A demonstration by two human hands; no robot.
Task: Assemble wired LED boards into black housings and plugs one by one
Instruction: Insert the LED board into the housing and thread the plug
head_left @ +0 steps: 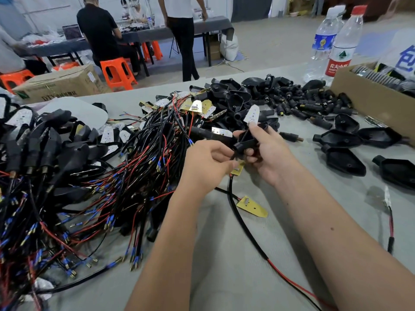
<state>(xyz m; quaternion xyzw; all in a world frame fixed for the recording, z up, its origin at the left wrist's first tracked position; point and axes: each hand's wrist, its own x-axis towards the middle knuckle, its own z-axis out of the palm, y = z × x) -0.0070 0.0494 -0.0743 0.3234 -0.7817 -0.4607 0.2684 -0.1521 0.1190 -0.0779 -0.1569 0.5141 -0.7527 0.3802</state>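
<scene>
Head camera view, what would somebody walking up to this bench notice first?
Probably the big tangle of red and black wires with blue-tipped ends, covering the left of the grey table. Next, at centre, the right hand grips a black housing while the left hand pinches its cable just below. Behind them a heap of black housings and plugs spreads toward a cardboard box at the right edge.

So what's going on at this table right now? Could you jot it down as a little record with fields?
setting: grey worktable in a workshop
right hand: grips a black housing
left hand: pinches the black cable just below that housing
near the hands: small LED board, another yellow board lying on the table
left side: tangled pile of wired boards
far side: heap of black plugs, empty housings, two water bottles, cardboard box
</scene>
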